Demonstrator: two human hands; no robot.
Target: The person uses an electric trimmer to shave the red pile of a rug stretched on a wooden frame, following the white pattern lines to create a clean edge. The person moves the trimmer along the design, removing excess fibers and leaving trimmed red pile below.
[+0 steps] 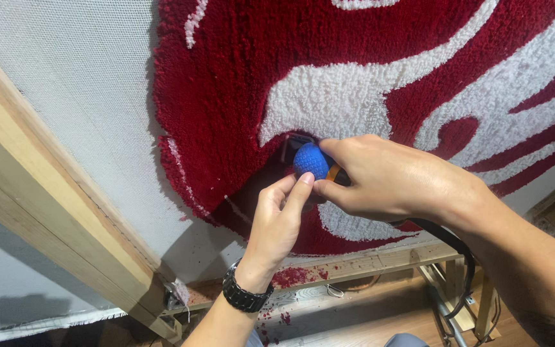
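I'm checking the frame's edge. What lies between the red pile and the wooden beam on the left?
In the head view, only bare white backing cloth lies between the red pile and the wooden beam.
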